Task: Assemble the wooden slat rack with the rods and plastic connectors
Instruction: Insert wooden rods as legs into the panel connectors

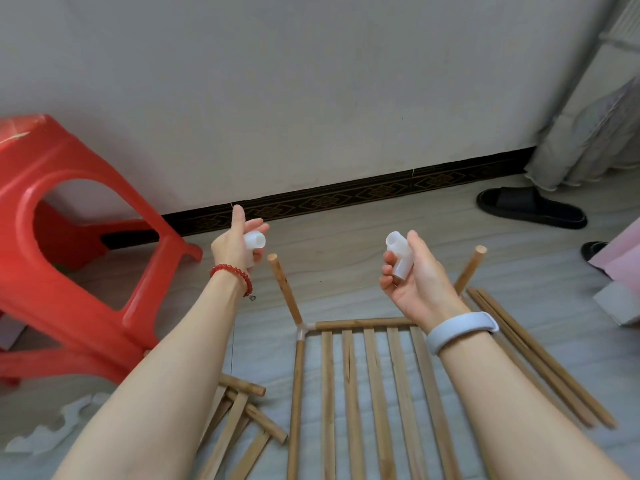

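White plastic connectors [254, 240] [400, 256] sit grasped, one in each hand's grip, left hand [239, 244] and right hand [414, 275], above the slat panel [374, 393]; bare floor [363, 230] lies beyond, toward the wall's edge.

The rack [367, 393] at 6 o'clock is bare matt wood with visible grain, as are the loose rods [540, 358] at 4 o'clock. Both hand-held connectors [401, 258] are translucent white plastic, smooth and faintly shiny. The stool [69, 271] at 9 o'clock is glossy red plastic. The floor [346, 237] shows a pale matt wood-grain finish. The slipper [530, 206] at 2 o'clock looks matt black.
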